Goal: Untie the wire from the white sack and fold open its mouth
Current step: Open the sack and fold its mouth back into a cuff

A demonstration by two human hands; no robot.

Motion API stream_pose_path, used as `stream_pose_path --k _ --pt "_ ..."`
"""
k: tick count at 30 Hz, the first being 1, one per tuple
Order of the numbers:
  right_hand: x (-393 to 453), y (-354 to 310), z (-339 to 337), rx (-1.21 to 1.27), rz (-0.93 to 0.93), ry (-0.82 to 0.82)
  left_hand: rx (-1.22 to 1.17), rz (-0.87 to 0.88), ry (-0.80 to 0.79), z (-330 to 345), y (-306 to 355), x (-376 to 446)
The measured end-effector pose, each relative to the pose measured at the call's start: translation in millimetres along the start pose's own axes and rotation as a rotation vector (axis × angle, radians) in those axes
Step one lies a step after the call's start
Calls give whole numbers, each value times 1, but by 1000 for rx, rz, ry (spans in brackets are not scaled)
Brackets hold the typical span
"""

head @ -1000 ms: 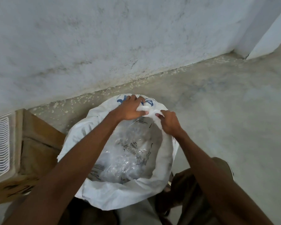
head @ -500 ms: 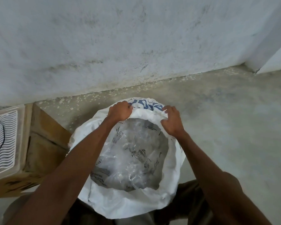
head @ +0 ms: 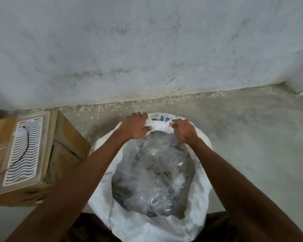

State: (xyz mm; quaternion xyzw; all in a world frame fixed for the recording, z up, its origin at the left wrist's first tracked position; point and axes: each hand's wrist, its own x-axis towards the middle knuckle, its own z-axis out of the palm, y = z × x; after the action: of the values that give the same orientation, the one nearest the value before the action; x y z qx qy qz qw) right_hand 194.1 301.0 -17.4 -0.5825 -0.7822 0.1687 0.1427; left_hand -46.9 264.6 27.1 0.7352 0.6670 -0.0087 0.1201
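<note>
Far left: brown cardboard box (head: 66,147), clear plastic tray with white wavy insert (head: 23,151) on top, thin black wire (head: 25,145) lying across it. Centre floor: white woven sack (head: 202,187), mouth open, clear printed bags inside. Left hand (head: 136,127) and right hand (head: 183,131) both fisted on the far rolled rim.

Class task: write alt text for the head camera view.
Both hands, left and right, grip the far rim of an open white sack holding clear plastic bags; a cardboard box sits left.
</note>
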Motion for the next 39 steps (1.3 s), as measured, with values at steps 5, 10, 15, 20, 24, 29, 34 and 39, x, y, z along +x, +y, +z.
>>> stream_pose_path --k 5,10,15,20,24,29,34,39 --pt "24 5 3 7 1 -249 -96 -198 121 27 -17 -13" --pt "10 -34 1 20 -49 68 -487 -324 75 11 -34 5" --pt "4 -56 19 -30 -401 6 -964 -521 -178 -5 -51 8" --pt "18 -76 37 -265 -353 -26 -730 -307 -222 -6 -66 8" --pt "36 -75 26 -245 -182 -164 -411 -236 -121 -3 -70 -10" --pt "63 -86 15 -220 -59 -465 -94 -187 38 31 -73 -41" --pt "71 -82 3 -73 33 -549 -565 -366 308 19 -95 -35" --pt "56 -78 11 -35 25 -418 -305 -201 130 29 -80 -45"
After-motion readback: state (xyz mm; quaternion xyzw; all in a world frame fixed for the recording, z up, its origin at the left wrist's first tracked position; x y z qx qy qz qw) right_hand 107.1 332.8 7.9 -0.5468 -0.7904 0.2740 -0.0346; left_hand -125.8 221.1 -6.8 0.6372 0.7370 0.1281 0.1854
